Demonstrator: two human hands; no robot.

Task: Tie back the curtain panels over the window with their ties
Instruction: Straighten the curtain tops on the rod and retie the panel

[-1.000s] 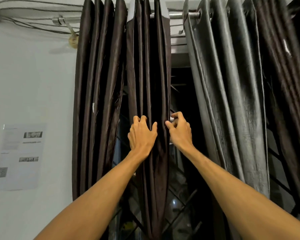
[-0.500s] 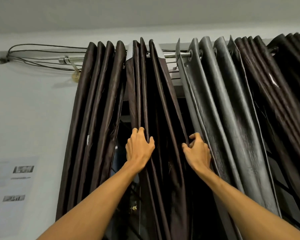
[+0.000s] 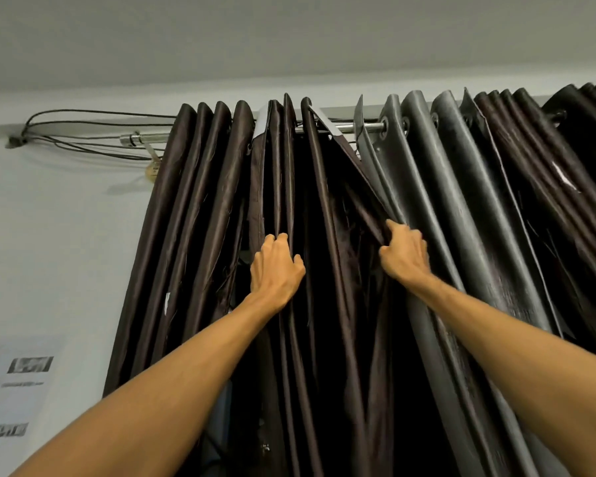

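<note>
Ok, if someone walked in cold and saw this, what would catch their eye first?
Two bare arms reach up at the centre: the left hand grips folds of the dark brown glossy curtain panel, and the right hand pinches that panel's edge beside the grey matte curtain panel. Both panels hang from a silver metal rod near the ceiling, with a loop of black cables on the wall to the left.
</note>
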